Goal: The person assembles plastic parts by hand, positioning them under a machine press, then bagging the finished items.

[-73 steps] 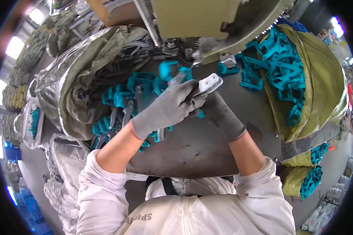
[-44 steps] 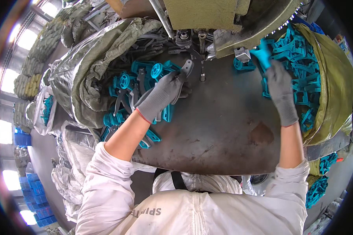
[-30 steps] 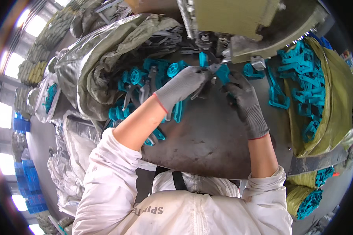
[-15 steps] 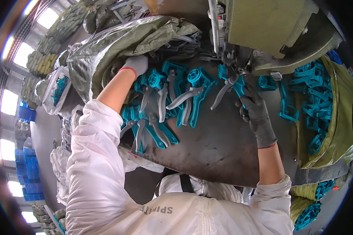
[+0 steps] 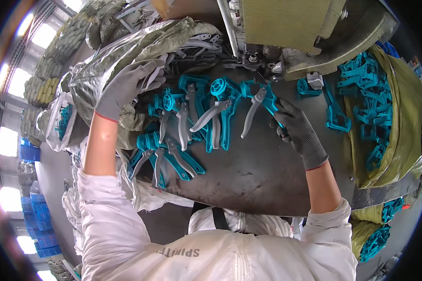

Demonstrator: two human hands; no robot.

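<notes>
Right hand [image 5: 293, 125], grey glove, has its fingers curled tight around the teal handle of a sprayer part [image 5: 259, 99], the one with the grey lever sticking down and left. That piece sits right under the olive-green press machine [image 5: 286, 28], nose end up against the machine's metal fixture [image 5: 254, 60].

Left hand [image 5: 126, 86] is way over to the left of the machine, reaching into the silvery woven sack [image 5: 126, 51]. Fingers are loosely spread and bent over grey levers [image 5: 157, 75] at the sack's mouth; can't really tell if it's got one pinched or is just touching.

Between the two hands, just below-left of the machine, a pile of assembled teal parts [image 5: 187, 122] lies on the dark steel table [image 5: 258, 173]. Right of the machine there's a yellow-green sack [image 5: 403, 117] full of bare teal handles [image 5: 368, 93].
</notes>
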